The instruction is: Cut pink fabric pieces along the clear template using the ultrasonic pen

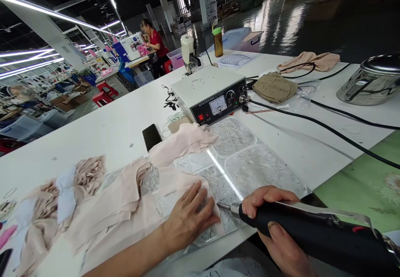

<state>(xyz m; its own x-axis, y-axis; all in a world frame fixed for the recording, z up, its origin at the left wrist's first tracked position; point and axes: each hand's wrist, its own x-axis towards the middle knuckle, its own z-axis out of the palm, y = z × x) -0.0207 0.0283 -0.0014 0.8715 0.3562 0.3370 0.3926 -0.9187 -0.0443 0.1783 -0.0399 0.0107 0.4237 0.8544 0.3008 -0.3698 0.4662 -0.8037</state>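
Observation:
My left hand (189,216) lies flat, fingers spread, pressing a pale pink fabric piece (175,185) onto a scratched glass plate (250,164) near the table's front edge. My right hand (271,218) is wrapped round the black handle of a handheld cutting tool (312,233). Its thin metal tip (223,205) points left and touches the fabric just beside my left fingers. A black cable (312,121) runs from the white control box (212,93) with a dial and red switch across the table toward the right.
Pink fabric pieces (81,198) are piled at the left, a black phone (151,136) lies behind them. A tan cloth (275,87), a steel pot (371,81), a bottle (218,41) and a green mat (365,185) sit right and back. A person sews at a far table (154,43).

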